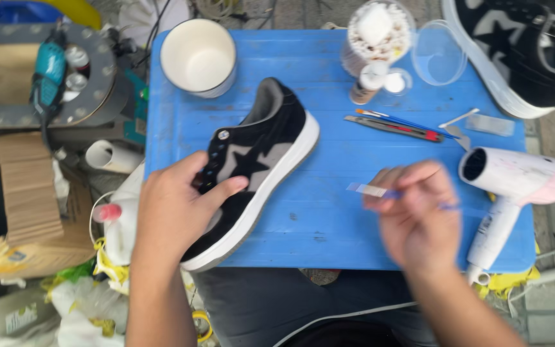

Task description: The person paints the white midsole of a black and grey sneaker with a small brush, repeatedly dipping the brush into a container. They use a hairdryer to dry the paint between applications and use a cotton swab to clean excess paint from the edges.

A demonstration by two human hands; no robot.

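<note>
On the blue desk (348, 212) lies a black sneaker (258, 160), the left hand (175, 205) resting on it with fingers loosely curled around its side. Well apart, the right hand (415, 212) has its fingers pinched on a small brush (374, 190), near a hair dryer (515, 186).

Both forearms come up from the bottom edge, bare and angled inward toward each other. The left hand (175, 209) lies palm down with its back to the camera, the wrist straight, the thumb stretched out to the right and pressed flat, the other fingers curled forward and down over what it grips, their tips hidden. The right hand (415, 215) sits further right and at about the same height, blurred by motion. Its fingers are bunched together and bent toward the left, pinching in a tight closed grasp, with the knuckles raised and the wrist tilted slightly inward. The two hands stay well apart.
</note>
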